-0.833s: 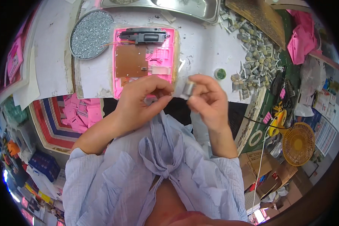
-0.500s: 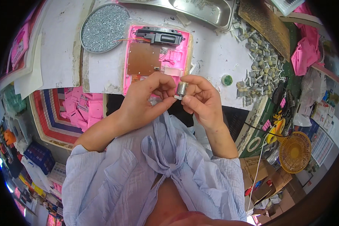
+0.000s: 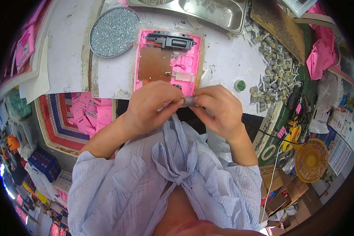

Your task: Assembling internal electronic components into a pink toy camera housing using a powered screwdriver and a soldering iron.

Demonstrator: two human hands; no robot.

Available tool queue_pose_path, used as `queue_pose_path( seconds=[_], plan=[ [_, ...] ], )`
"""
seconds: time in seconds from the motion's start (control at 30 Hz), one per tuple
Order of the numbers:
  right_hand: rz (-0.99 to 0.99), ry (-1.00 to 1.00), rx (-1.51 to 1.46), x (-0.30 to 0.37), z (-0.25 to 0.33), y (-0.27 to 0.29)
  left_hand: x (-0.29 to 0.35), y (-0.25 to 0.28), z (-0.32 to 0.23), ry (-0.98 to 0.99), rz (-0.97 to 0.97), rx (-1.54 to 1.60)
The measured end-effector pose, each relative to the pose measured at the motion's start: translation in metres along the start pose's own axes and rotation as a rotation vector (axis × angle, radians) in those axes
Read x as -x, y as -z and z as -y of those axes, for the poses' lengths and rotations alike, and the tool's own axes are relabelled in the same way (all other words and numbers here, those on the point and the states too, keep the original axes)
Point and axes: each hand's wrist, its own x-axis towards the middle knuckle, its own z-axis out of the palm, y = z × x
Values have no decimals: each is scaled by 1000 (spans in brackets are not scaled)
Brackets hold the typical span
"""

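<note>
In front of my chest, a small silvery motor lies sideways between my hands. My right hand pinches its body between thumb and fingers. My left hand is closed at the motor's other end, thumb against forefinger, on a tiny part too hidden to name. Just beyond my hands lies a pink plastic casing. It holds a brown circuit board, a black mechanism with thin coloured wires, and a clear plastic piece.
A round tray of screws stands far left, and a metal compartment tray at the back. Many small motors are heaped at right beside a green-filled round tub. Pink parts fill a striped-lined bin at lower left.
The motor has turned from upright to sideways. My right hand has swung round its right end, and my left fingertips have closed at its left end.
</note>
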Motion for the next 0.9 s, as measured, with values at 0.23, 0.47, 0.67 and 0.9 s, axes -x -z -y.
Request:
queue_pose_path(
  seconds=[0.23,0.47,0.67,0.9],
  plan=[
    [-149,76,49,5,4,-12,-2,5,-4,140,39,182],
    [-156,123,32,8,-1,-13,-10,8,-6,72,108,25],
    [-159,100,-6,7,-1,-9,-9,5,-3,77,77,57],
    [-191,118,-16,9,-9,-10,-11,6,-4,83,62,8]
  ],
)
